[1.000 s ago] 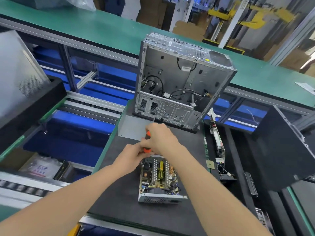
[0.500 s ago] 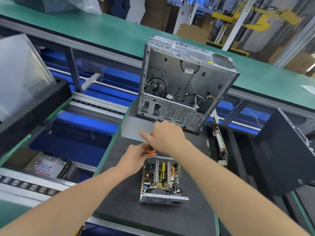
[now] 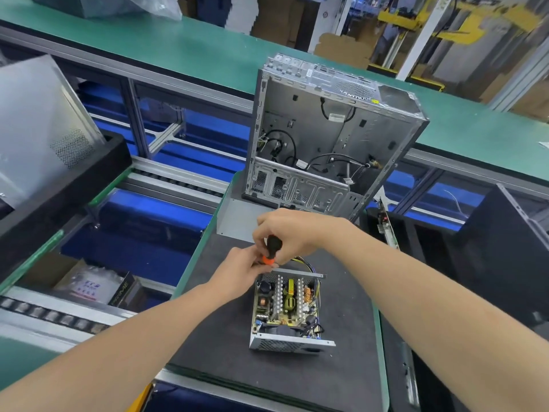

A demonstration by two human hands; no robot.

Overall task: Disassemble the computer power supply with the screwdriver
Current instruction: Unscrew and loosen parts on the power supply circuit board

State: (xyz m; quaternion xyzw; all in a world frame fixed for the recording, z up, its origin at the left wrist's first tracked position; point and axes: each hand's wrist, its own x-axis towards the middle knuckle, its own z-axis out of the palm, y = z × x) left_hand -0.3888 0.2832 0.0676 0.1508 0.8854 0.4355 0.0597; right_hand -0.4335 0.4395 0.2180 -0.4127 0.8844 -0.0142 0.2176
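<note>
Two hands on the screwdriver [image 3: 272, 250], at the PSU [image 3: 285, 308] far edge.
My right hand [image 3: 292, 233] wraps the black handle, left hand [image 3: 240, 268] pinches its orange collar.

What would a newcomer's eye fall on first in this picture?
Both hands meet mid-frame: the right hand grips a black-and-orange screwdriver, the left hand pinches its lower end, over the opened power supply on the dark mat. Behind stands a bare metal computer case, cables inside.
</note>
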